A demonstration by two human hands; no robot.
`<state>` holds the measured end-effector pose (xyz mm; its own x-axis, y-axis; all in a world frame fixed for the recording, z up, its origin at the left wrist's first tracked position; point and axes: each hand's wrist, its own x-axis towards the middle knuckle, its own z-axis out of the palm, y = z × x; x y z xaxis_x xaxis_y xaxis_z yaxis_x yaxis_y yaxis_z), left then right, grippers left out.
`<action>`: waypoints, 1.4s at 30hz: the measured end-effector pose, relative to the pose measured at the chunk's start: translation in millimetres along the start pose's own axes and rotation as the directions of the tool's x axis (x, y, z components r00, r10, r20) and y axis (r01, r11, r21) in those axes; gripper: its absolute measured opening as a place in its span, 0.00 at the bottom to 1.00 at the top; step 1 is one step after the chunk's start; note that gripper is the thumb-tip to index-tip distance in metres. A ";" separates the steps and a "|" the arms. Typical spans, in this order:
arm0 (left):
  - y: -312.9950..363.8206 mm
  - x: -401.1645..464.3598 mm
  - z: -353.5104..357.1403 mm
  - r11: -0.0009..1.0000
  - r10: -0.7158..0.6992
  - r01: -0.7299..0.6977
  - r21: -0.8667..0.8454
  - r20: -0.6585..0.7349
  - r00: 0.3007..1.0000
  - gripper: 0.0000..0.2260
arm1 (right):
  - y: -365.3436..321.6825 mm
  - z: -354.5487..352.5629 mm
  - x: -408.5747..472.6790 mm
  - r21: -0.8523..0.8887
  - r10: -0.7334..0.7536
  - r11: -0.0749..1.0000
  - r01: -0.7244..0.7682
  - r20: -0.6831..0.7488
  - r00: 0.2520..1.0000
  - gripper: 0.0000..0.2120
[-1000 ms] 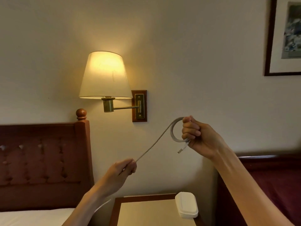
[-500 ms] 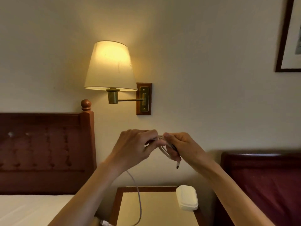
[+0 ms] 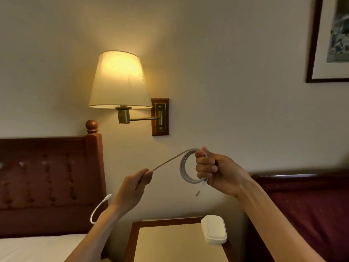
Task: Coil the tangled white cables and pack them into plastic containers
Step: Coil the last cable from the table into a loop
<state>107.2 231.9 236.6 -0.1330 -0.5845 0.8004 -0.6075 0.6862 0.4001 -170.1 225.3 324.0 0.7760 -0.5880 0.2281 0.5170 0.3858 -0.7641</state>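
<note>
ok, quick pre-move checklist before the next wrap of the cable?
1. Right hand grips the coil firmly: ok, fingers curled round the loops.
2. Left hand pinches the free run: ok, the cable goes taut from it to the coil.
3. Loops lie together, not crossed: ok as far as it shows.
4. Short plug end hangs clear below the right hand: ok.
5. Remaining tail free of snags: cannot tell, it curls behind the left wrist.
6. Container open on the nightstand: not ok, it looks closed.
</note>
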 end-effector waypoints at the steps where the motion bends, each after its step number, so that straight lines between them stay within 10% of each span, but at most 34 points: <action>1: -11.0 -10.8 -0.9 0.998 -0.059 0.059 0.011 0.010 0.998 0.15 | -3.6 -0.8 -1.8 -0.001 -0.032 0.999 0.032 -0.038 0.999 0.17; 5: -4.2 -40.8 2.9 0.889 -0.416 0.297 0.349 0.345 0.841 0.17 | -7.6 0.7 -4.0 -0.175 -0.185 0.973 0.149 -0.216 0.959 0.17; 9: 76.5 -23.7 12.0 0.904 -0.349 0.007 0.428 0.726 0.592 0.19 | 16.4 -3.3 6.9 -0.637 -0.327 0.765 0.100 -0.250 0.911 0.18; 13: 121.4 1.5 4.7 0.965 -0.045 -0.130 0.230 0.628 0.777 0.15 | 42.3 -4.1 9.3 -0.908 -0.381 0.413 0.065 -0.107 0.918 0.17; 17: 111.6 19.6 -8.3 0.897 0.178 -0.290 0.334 0.327 0.928 0.09 | 55.5 -2.6 3.7 -0.952 -0.324 0.293 0.089 -0.012 0.946 0.15; 21: 90.9 27.6 -4.4 0.874 0.204 -0.268 0.406 0.194 0.960 0.13 | 52.2 4.2 3.1 -0.860 -0.258 0.503 0.086 -0.054 0.965 0.18; 31: 69.1 25.3 12.4 0.999 0.043 -0.042 -0.021 0.044 0.998 0.14 | 35.6 3.9 0.1 -0.599 -0.055 0.798 -0.075 -0.195 0.979 0.21; 42: 3.9 -49.4 22.2 0.902 -0.385 0.420 -0.104 0.251 0.888 0.07 | 24.3 -17.0 -3.6 -0.176 -0.034 0.984 -0.004 -0.217 0.976 0.19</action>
<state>94.0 253.8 188.8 -0.0813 -0.8918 0.4450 -0.5218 0.4185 0.7434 -166.6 224.7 294.4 0.6611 -0.7410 0.1181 0.4422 0.2575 -0.8592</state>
